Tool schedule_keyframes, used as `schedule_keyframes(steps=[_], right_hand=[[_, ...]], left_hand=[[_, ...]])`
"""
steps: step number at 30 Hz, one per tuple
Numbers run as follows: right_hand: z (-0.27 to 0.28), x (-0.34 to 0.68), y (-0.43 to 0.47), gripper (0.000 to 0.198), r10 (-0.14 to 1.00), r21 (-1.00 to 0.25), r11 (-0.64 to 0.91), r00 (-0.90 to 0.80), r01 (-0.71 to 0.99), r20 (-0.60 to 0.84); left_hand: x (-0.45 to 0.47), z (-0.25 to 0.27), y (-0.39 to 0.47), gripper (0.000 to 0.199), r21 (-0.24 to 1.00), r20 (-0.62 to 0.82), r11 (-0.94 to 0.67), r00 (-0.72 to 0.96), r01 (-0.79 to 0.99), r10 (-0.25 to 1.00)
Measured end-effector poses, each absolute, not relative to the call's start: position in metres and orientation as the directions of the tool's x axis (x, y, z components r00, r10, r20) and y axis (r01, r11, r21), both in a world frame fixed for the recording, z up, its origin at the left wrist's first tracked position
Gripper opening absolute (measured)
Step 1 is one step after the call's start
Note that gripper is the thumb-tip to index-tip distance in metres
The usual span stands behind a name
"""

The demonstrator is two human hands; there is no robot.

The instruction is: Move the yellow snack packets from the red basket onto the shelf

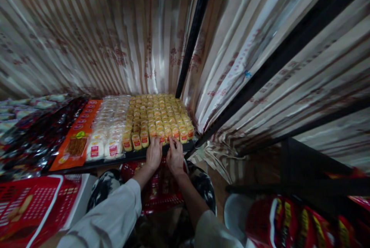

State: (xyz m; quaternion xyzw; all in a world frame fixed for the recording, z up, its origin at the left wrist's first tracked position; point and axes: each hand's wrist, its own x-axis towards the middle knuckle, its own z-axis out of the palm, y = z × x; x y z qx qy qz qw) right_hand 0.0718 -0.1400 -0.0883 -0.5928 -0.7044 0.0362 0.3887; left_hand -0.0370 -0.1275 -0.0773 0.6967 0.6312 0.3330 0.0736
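Where glossy, blocky yellow packs (158,113) stand rowed, 2 hands (154,154) (175,158) touch front, half-curled; grip unclear.

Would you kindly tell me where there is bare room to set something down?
A bare floor patch shows between the right knee and black rack; the shelf is crowded with yellow packs, white packs and an orange pack.

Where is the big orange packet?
In the head view, the orange packet lies left of the person's left hand, between the dark shiny packets and the clear-wrapped white packets.
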Motion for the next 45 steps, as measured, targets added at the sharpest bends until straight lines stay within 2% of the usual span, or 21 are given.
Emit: schedule_keyframes(steps=[5,10,15,22,28,37,45], right_hand=[[-0.087,0.071,-0.140,0.059,0.876,-0.518,0.250,0.037,0.818,0.482],[-0.085,0.070,-0.138,0.062,0.889,-0.478,0.246,0.001,0.843,0.459],[-0.084,0.070,-0.137,0.065,0.894,-0.470,0.265,-0.031,0.842,0.448],[-0.094,0.070,-0.152,0.065,0.858,-0.447,0.311,-0.046,0.839,0.512],[-0.098,0.067,-0.145,0.058,0.868,-0.372,0.316,-0.107,0.873,0.485],[-0.102,0.062,-0.134,0.052,0.891,-0.384,0.301,-0.113,0.873,0.440],[-0.097,0.063,-0.135,0.051,0.907,-0.360,0.279,-0.121,0.890,0.404]], left_hand=[[-0.036,-0.085,-0.127,0.026,0.509,0.421,-0.216,-0.021,0.833,0.907],[-0.039,-0.095,-0.125,0.029,0.500,0.463,-0.270,0.009,0.823,0.886],[-0.041,-0.103,-0.121,0.035,0.493,0.432,-0.274,0.041,0.826,0.901],[-0.042,-0.108,-0.121,0.036,0.465,0.395,-0.249,0.053,0.850,0.917],[-0.042,-0.108,-0.122,0.037,0.480,0.389,-0.249,0.050,0.841,0.920],[-0.039,-0.108,-0.121,0.042,0.510,0.422,-0.242,0.005,0.826,0.907],[-0.040,-0.104,-0.125,0.041,0.449,0.474,-0.245,0.003,0.859,0.881]])
